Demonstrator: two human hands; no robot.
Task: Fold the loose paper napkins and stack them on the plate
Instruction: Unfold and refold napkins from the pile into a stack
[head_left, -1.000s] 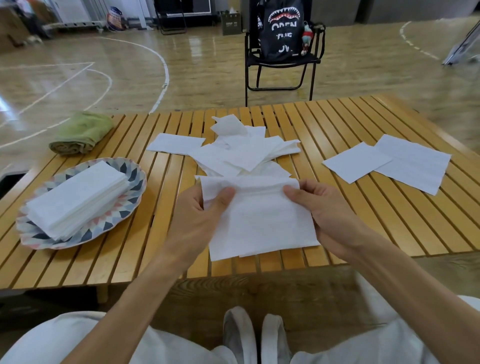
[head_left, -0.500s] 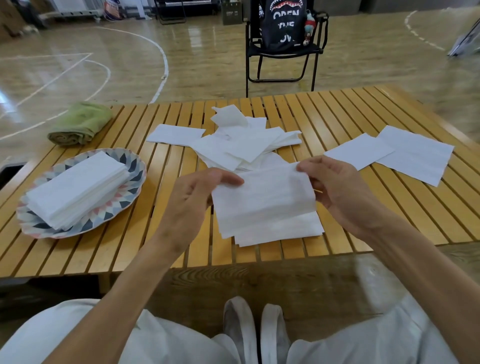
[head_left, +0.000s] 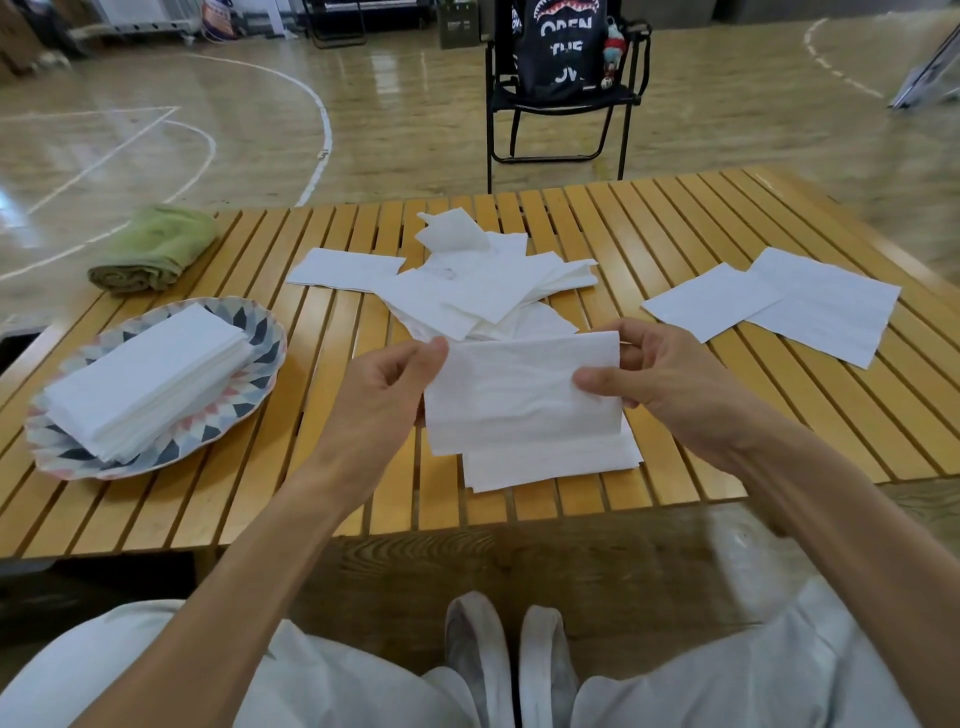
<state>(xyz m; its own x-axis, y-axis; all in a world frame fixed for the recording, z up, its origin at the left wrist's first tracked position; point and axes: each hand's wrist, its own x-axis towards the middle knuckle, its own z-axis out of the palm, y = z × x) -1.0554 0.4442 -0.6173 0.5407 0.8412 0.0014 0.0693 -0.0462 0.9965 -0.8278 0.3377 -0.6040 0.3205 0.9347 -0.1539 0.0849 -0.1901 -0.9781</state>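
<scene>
My left hand (head_left: 387, 387) is raised over the table (head_left: 675, 223), palm turned inward, its grip pinched shut on the upper left corner of the napkin (head_left: 524, 395). My right hand (head_left: 657, 382) mirrors it on the other side, thumb in front and fingers behind, closed on the napkin's right edge. Both forearms reach in from the near table edge.

The napkin is folded over, with the crease running along the top between my hands, so its long axis lies left to right, roughly parallel to the table's near edge. Its lower part drapes down onto another flat napkin (head_left: 550, 465) lying near that edge.

Just beyond my hands sits the loose pile (head_left: 483, 291) of unfolded napkins. To the left, bare slats separate my left hand from the plate (head_left: 260, 338), which carries the folded stack (head_left: 150, 376), its long axis angled away to the right. Two more flat napkins (head_left: 779, 301) lie well apart to the right. A rolled green towel (head_left: 156, 247) rests behind the plate.
</scene>
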